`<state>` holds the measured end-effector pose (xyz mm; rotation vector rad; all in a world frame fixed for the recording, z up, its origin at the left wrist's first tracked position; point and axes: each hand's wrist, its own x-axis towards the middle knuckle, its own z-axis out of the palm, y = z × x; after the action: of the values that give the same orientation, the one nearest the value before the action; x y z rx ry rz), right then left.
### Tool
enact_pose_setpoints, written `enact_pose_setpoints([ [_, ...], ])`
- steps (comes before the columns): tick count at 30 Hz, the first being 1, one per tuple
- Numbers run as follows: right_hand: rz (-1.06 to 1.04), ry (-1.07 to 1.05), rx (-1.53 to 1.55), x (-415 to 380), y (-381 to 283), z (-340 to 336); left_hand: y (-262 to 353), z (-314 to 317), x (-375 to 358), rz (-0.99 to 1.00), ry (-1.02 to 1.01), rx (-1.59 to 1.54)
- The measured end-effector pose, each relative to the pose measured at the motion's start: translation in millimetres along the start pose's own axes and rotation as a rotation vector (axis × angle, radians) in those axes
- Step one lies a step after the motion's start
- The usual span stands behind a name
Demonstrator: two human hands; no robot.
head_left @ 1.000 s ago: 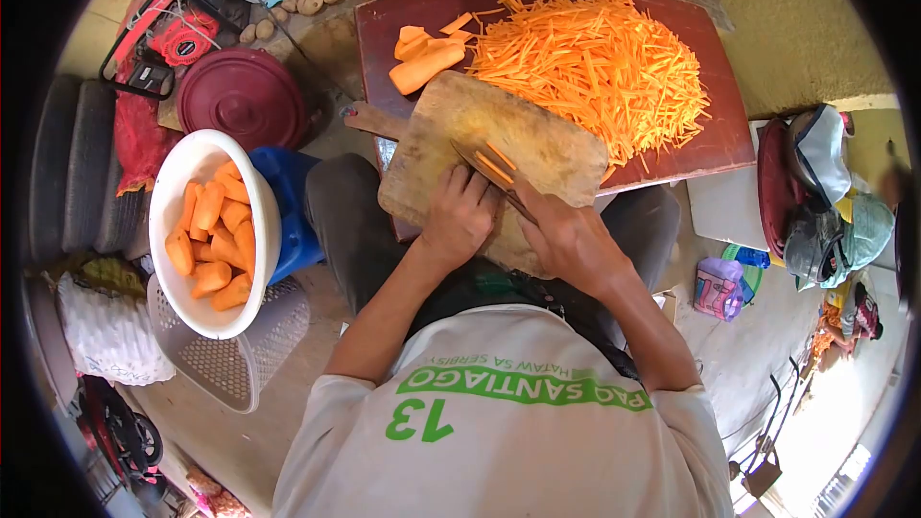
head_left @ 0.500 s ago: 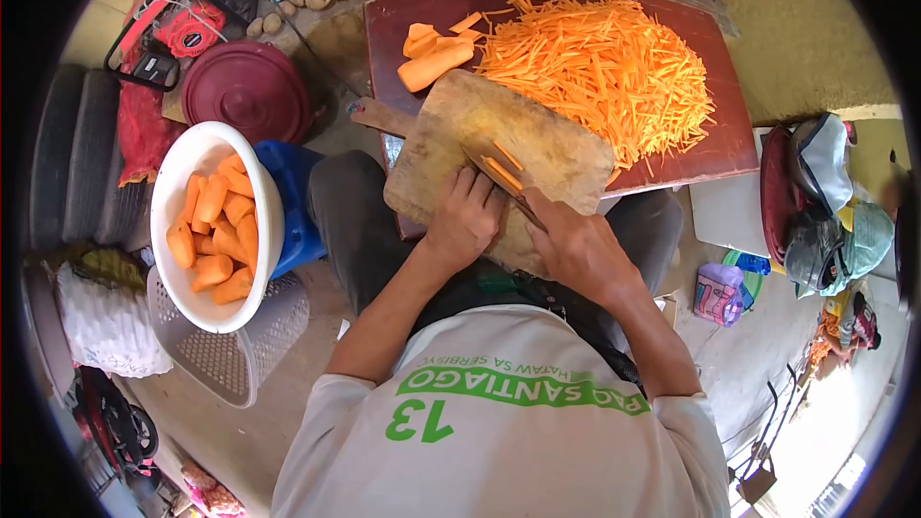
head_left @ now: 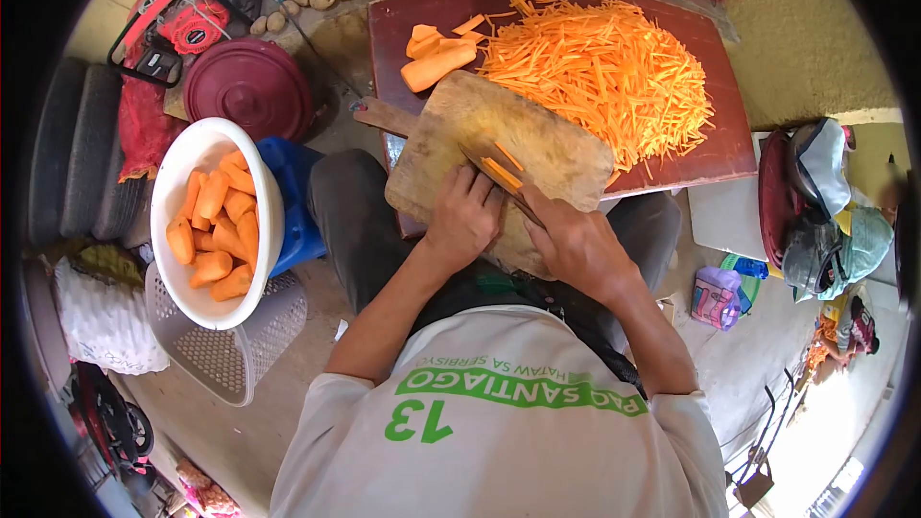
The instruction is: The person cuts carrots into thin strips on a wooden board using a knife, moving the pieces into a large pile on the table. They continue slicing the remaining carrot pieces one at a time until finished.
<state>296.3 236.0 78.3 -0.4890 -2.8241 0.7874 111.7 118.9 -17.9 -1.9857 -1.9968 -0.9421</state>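
A worn wooden cutting board rests at a slant against the near edge of a dark red table. My right hand is closed round the handle of a knife, its blade lying along thin carrot pieces on the board. Bent fingertips of my left hand press on the board close to the blade; whatever lies under them is hidden. Past the board is a large heap of carrot strips, with bigger peeled carrot pieces to its left.
The red table spans the far side. On the left are a white basin of peeled carrots, a blue container, a maroon lidded tub and a perforated basket. A purple bag sits on the right.
The view has shifted very slightly. Both hands, the knife and the carrot pieces hold nearly the same places on the board.
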Motion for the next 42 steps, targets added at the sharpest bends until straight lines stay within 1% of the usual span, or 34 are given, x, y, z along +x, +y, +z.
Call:
enact_pose_setpoints([
  [2, -0.003, 0.000, -0.034, -4, 1, 8, 2, 0, -2, 0.002, 0.023, -0.013],
  [5, -0.001, -0.045, -0.009, 3, 5, 6, 1, 1, 0, -0.013, 0.026, -0.042],
  [8, 0.002, 0.011, 0.054, 1, 8, 8, 1, 0, 0, -0.023, 0.037, -0.006],
  [11, 0.230, 0.076, 0.426, -4, 7, 5, 2, -1, -2, -0.075, 0.008, -0.013],
  [14, 0.316, 0.056, 0.477, -5, 8, -7, 1, -1, -3, -0.087, -0.026, -0.017],
  [17, 0.192, 0.093, 0.419, -11, 14, -1, -1, 0, -4, -0.100, -0.005, -0.045],
  [20, 0.132, 0.034, 0.267, -11, 12, 0, 0, 1, -4, -0.087, 0.010, -0.035],
  [23, 0.148, -0.041, 0.172, -8, -1, -4, -1, -3, 0, -0.068, 0.015, -0.046],
  [26, 0.111, -0.065, 0.108, -4, -3, -5, -4, 3, -3, -0.061, 0.025, -0.055],
  [29, 0.129, -0.106, 0.098, -1, 0, 3, -2, -2, 0, -0.077, 0.040, -0.062],
  [32, -0.017, 0.031, 0.052, 0, 7, 8, -2, -1, 0, -0.084, 0.049, -0.065],
  [35, -0.021, 0.017, 0.021, -6, 7, 2, -2, -3, 0, -0.097, 0.077, -0.079],
  [38, 0.024, 0.068, 0.049, -16, 3, -2, -3, -3, -1, -0.175, 0.132, -0.133],
  [41, 0.087, 0.071, 0.151, -24, 5, -3, -3, -5, 1, -0.170, 0.129, -0.109],
  [42, 0.080, 0.109, 0.163, -26, 6, -4, -2, -6, 3, -0.156, 0.125, -0.096],
])
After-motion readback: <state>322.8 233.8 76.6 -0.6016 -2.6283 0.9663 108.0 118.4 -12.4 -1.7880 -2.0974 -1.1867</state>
